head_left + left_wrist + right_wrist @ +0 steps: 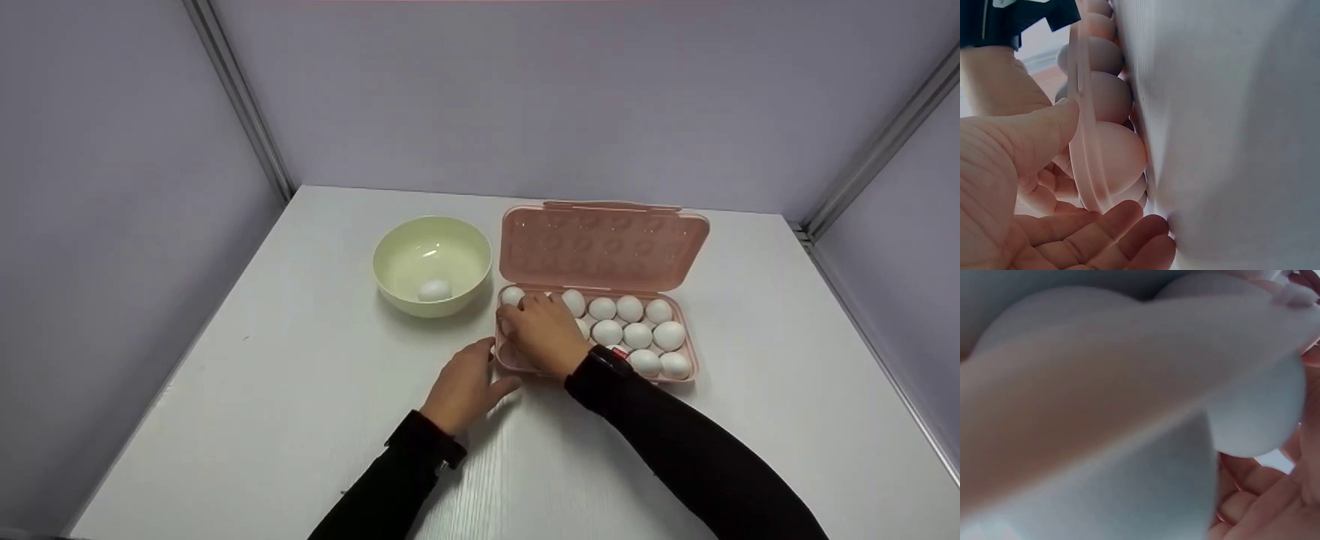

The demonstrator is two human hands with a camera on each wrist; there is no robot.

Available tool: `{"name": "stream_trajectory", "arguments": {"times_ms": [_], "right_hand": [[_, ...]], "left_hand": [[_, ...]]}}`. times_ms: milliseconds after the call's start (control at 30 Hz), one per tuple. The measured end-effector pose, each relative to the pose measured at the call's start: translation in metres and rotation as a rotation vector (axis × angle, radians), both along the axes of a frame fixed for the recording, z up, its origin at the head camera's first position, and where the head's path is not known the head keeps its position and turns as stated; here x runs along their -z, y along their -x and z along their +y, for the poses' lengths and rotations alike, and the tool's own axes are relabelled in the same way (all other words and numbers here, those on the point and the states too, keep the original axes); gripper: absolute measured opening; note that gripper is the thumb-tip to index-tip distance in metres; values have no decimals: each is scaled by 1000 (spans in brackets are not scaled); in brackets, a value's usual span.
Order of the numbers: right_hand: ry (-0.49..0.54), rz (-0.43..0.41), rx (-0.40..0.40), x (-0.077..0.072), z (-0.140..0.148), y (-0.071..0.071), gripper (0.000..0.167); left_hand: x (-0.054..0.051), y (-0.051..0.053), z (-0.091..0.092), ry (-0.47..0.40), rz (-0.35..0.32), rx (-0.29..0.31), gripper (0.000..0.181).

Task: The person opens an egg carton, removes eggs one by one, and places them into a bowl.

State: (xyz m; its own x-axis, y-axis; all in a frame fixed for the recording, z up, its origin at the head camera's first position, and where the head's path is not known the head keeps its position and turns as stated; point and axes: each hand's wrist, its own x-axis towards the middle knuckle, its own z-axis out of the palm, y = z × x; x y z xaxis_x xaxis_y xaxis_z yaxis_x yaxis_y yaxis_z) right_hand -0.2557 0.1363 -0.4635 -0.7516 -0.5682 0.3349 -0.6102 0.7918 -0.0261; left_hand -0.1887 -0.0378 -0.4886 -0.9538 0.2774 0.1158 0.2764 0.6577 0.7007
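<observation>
A pink egg carton (596,380) lies with its lid (592,247) raised, white eggs (637,336) filling most of its cups. The right hand (547,330) reaches over its left end, fingers curled down around an egg (505,328) that they mostly cover. At the carton's front left corner is the left hand (465,386), thumb and fingers spread apart. In the left wrist view its thumb (1053,132) touches the carton rim, while its loosely bent fingers lie by the end. Eggs and a blurred rim fill most of the right wrist view.
Left of the carton stands a pale green bowl (394,289) holding one white egg (435,290). Both rest on a white table (300,360). Grey panels (480,97) enclose the table at the back and sides.
</observation>
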Motion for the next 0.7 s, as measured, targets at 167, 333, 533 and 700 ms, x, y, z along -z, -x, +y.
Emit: {"name": "stream_trajectory", "arguments": {"times_ms": [167, 333, 533, 700], "right_hand": [[-13, -83, 27, -3, 3, 1, 27], [36, -71, 1, -3, 8, 2, 29], [147, -48, 11, -6, 21, -4, 36], [406, -42, -27, -11, 30, -18, 41]], "left_hand": [[-1, 0, 0, -2, -11, -12, 65], [-1, -1, -1, -14, -34, -16, 67], [-1, -2, 0, -3, -34, -42, 71], [-2, -3, 2, -6, 133, -73, 70]]}}
